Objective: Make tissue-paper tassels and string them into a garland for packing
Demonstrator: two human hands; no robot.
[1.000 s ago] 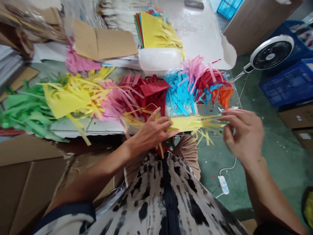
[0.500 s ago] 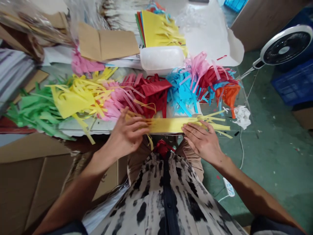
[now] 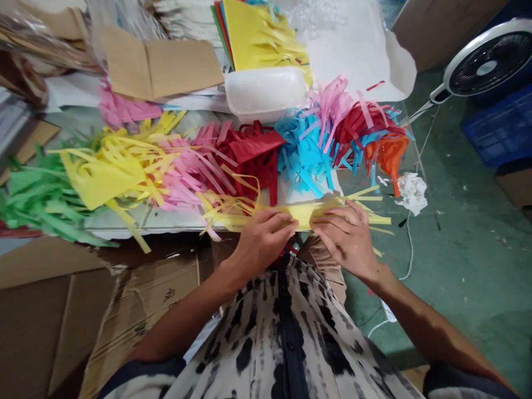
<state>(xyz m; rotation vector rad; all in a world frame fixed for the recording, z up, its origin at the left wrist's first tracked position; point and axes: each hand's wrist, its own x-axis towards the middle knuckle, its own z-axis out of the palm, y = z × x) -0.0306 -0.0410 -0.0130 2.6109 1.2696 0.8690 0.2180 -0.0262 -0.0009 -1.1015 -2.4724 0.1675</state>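
Observation:
A folded length of yellow fringed paper (image 3: pixel 302 213) lies along the table's near edge, with loose strips fanning out at both ends. My left hand (image 3: pixel 262 239) grips its lower edge left of the middle, fingers bent and fingertips together. A short gap away, my right hand (image 3: pixel 348 235) pinches the same paper, thumb below and fingers over the top. What lies under the fingers is hidden. Behind the hands are dark red fringed paper (image 3: pixel 257 149) and blue fringed paper (image 3: pixel 303 149).
Pink (image 3: pixel 183 177), yellow (image 3: pixel 103 177) and green fringed paper (image 3: pixel 37 194) lie to the left, orange fringed paper (image 3: pixel 384 155) to the right. A white plastic tub (image 3: pixel 266 94) and brown cardboard (image 3: pixel 183 66) sit behind. A fan (image 3: pixel 486 67) stands at right beside crumpled white paper (image 3: pixel 412 193).
My left hand has slid right along the yellow paper, closer to my right hand, and its fingers have closed on the edge. My right hand stays almost in place.

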